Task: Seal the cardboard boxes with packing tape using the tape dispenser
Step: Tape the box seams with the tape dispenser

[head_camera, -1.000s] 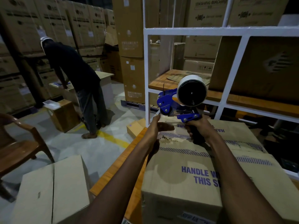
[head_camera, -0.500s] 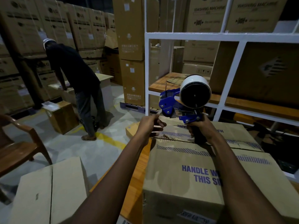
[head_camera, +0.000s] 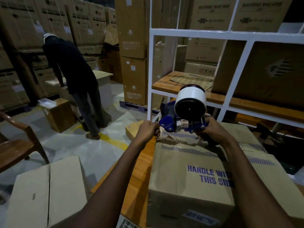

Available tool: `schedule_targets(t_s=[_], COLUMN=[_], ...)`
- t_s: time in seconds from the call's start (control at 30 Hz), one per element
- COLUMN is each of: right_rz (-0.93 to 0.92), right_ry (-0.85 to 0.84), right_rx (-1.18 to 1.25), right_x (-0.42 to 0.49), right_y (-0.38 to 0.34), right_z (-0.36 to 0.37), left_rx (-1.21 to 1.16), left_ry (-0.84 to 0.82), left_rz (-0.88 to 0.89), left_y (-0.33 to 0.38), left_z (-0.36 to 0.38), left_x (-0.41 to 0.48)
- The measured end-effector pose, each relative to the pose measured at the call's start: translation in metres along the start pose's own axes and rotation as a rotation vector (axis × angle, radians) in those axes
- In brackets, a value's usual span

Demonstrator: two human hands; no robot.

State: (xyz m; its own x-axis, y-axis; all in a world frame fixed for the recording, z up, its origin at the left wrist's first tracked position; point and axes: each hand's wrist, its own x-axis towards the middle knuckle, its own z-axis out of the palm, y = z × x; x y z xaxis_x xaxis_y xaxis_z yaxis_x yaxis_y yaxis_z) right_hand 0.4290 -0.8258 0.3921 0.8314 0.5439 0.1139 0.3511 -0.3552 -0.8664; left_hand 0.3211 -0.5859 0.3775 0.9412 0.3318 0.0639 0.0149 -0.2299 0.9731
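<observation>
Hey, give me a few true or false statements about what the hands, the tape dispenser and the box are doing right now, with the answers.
1. The right hand grips the tape dispenser by its handle. True.
2. The tape roll is brown. False: it is white.
3. The left hand lies flat on the box. False: its fingers are curled, pinching the tape end at the dispenser's front.
4. Another person bends over in the background. True.
</observation>
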Motion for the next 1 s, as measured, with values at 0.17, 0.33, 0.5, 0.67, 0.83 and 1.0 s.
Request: schedule_targets(t_s=[0.17,0.33,0.5,0.67,0.83,1.0], right_rz=[0.027,0.039,0.085,0.132,0.12,0.143], right_ry=[-0.01,0.039,0.054,0.092,0.078,0.091], right_rx=[-0.075,-0.073,-0.108,-0.16,-0.286,-0.358], right_x=[-0.003,-0.01,-0.017,-0.027,-0.024,-0.021], right_y=[-0.007,-0.004,0.001,0.003,-0.007,-0.006], right_z=[0.007,-0.007,-0.027,-0.025,-0.011,-0.006], left_rx=[-0.042,-0.099,-0.083,-0.049,-0.063,-0.063], left_ry=[-0.05,-0.015,-0.124,-0.191,-0.158,-0.165], left_rz=[-0.001,-0.053,-0.017,-0.023,-0.058,-0.055], left_y=[-0.015,-0.034,-0.04,-0.057,-0.077,-0.093], left_z=[-0.002,-0.029,-0.041,-0.035,-0.035,-0.031], left_x=[0.001,0.01,0.014,0.02,0.022,0.021])
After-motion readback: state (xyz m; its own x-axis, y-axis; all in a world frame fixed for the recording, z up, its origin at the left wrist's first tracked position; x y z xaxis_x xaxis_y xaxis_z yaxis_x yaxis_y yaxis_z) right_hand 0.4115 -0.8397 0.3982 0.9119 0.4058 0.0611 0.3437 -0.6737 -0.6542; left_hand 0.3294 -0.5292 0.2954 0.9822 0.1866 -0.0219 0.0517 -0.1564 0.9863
